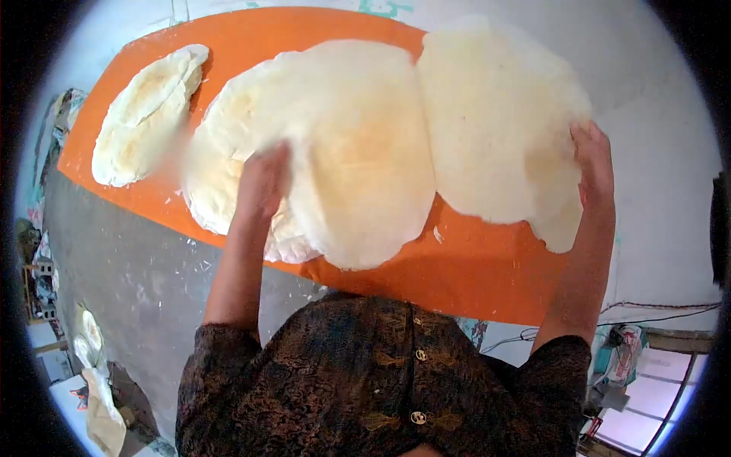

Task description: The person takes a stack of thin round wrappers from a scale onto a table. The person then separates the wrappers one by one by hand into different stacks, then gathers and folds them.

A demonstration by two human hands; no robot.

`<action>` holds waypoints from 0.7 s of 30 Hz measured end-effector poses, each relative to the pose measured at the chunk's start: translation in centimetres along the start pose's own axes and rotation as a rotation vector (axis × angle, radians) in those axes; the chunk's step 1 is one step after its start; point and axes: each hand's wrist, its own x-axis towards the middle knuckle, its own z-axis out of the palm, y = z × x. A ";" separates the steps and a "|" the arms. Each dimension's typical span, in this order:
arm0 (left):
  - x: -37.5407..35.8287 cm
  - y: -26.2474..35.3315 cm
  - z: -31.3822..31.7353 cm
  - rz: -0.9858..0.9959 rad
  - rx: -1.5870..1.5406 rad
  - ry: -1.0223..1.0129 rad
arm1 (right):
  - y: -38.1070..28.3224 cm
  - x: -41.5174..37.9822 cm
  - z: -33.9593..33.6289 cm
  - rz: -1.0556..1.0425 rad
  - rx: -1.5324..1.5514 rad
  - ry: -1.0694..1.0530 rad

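A wide, thin, pale flatbread (373, 145) with light brown patches lies across the middle of an orange tabletop (487, 266). My left hand (265, 181) is at its left edge, fingers curled onto the bread and slightly blurred by motion. Under that edge are more flatbreads (217, 164), layered and wrinkled. To the right, another thin flatbread (487, 114) meets the middle one and reaches past the table's far edge. My right hand (594, 164) is closed on the right rim of this sheet, whose lower corner hangs down.
At the table's left end rests a folded flatbread (148, 114). Grey floor (137, 266) with white scraps shows at lower left, near a paper bag (103, 419). A pale wall (655, 190) is at right, with cables (655, 316) below.
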 end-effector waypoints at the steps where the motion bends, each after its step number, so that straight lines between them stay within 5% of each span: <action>1: 0.6 -1.3 -2.9 0.008 -0.115 0.075 | -0.8 2.2 0.8 -0.013 -0.032 0.034; 7: -0.2 -13.4 -16.4 -0.009 -0.398 0.422 | -7.8 8.3 9.3 -0.582 -0.434 0.169; 9: -0.9 -15.5 -16.4 -0.017 -0.467 0.544 | -10.5 7.1 13.6 -0.760 -0.640 0.223; 11: -2.4 -15.9 -14.7 -0.067 -0.524 0.435 | -10.3 6.4 17.4 -1.071 -0.638 0.223; 12: -3.2 -15.9 -13.5 -0.090 -0.551 0.378 | -11.3 4.6 19.3 -1.149 -0.910 0.170; 14: -5.0 -14.9 -10.6 -0.191 -0.363 0.363 | -9.0 4.6 23.4 -1.515 -0.619 0.039; 16: -6.8 -14.0 -8.4 -0.336 -0.243 0.265 | -5.5 2.2 27.8 -1.506 -0.551 -0.139; 19: -10.0 -13.2 -6.5 -0.624 -0.224 -0.034 | 4.7 -2.7 35.2 -1.201 -0.854 -0.472; 21: -12.2 -12.4 -4.8 -0.724 -0.150 -0.096 | 10.5 -6.6 38.0 -0.938 -0.787 -0.451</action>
